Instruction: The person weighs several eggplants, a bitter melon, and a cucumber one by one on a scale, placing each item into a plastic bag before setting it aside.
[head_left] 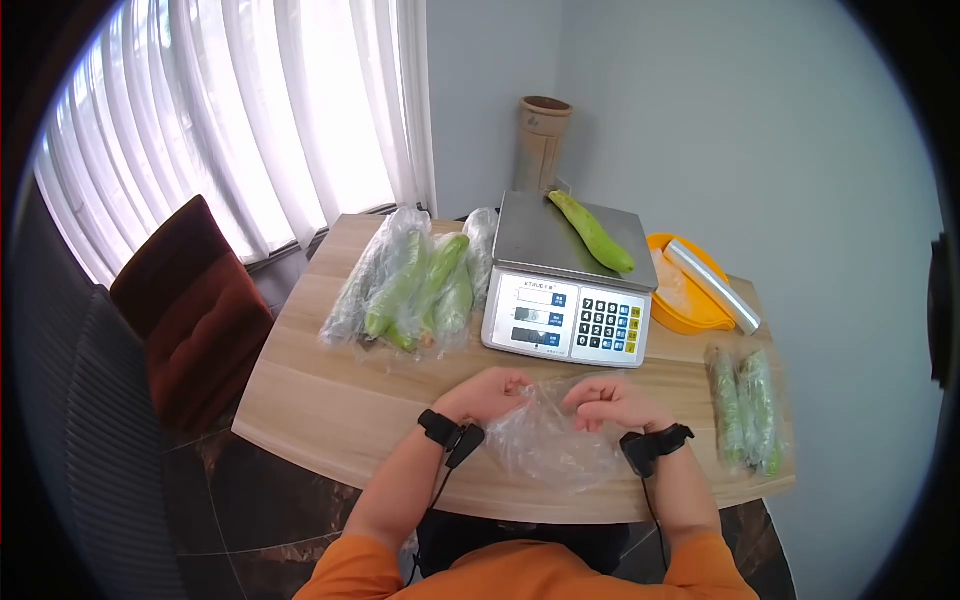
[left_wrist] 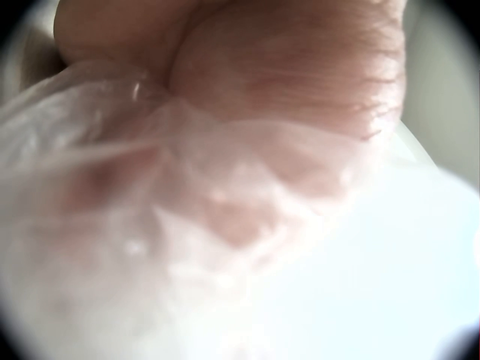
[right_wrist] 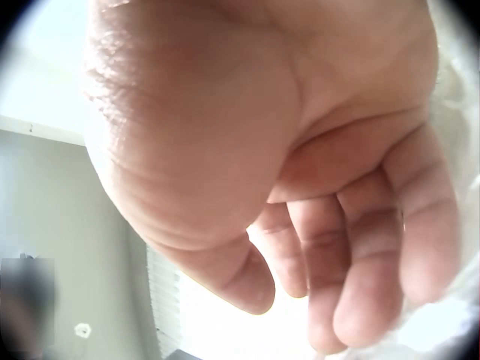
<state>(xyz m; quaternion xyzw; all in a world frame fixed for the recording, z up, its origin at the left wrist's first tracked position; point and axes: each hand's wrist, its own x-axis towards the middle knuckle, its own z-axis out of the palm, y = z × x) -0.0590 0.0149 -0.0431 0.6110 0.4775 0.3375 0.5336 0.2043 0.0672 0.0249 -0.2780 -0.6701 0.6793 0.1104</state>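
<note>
A clear plastic bag (head_left: 555,445) lies crumpled between both hands at the table's near side. My left hand (head_left: 489,394) grips the bag's upper left edge with curled fingers; in the left wrist view, film (left_wrist: 225,195) covers part of the left palm (left_wrist: 285,67). My right hand (head_left: 618,403) is over the bag's right side. In the right wrist view the right hand (right_wrist: 300,150) has loosely bent fingers, thumb apart from them, nothing held between, and film beside the fingertips. Beyond the hands, a green gourd (head_left: 595,235) rests unwrapped on the steel plate of a scale (head_left: 565,310).
Several bagged gourds (head_left: 425,285) lie on the table's left side, others wrapped (head_left: 743,410) at the right. An orange basket (head_left: 690,322) holds a roll of film (head_left: 712,285). A brown vase (head_left: 543,145) stands behind the scale, a red chair (head_left: 195,310) at left.
</note>
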